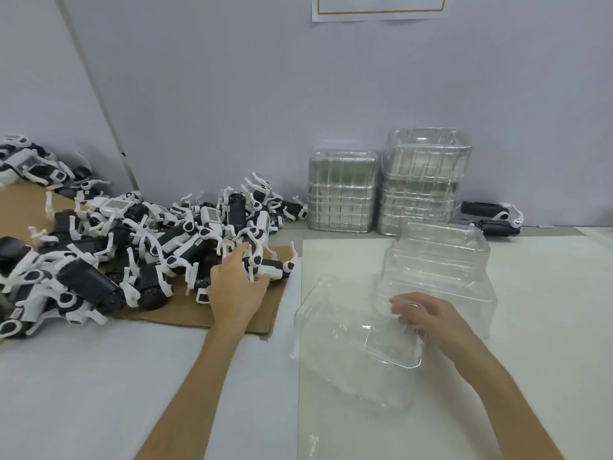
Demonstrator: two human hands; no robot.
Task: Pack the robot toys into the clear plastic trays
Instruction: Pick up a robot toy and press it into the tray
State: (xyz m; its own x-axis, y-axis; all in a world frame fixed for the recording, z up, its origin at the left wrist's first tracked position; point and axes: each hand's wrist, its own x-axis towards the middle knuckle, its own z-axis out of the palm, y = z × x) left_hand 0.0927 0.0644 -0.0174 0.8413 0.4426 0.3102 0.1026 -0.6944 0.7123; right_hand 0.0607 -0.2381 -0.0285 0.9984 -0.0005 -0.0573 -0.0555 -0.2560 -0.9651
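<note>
A big heap of black-and-white robot toys (109, 247) lies on brown cardboard (212, 318) at the left. My left hand (235, 287) reaches into the heap's right edge, thumb and fingers spread around one small robot toy (270, 268) and touching it. An empty clear plastic tray (335, 346) lies tilted in front of me on a white sheet. My right hand (428, 318) grips that tray's far right rim, fingers curled over it. A short stack of clear trays (441, 263) stands just behind it.
Two taller stacks of clear trays (343, 190) (426, 174) stand against the grey back wall. A lone robot toy (491, 215) lies right of them. More toys (30, 164) sit at the far left. A paper notice (378, 6) hangs on the wall.
</note>
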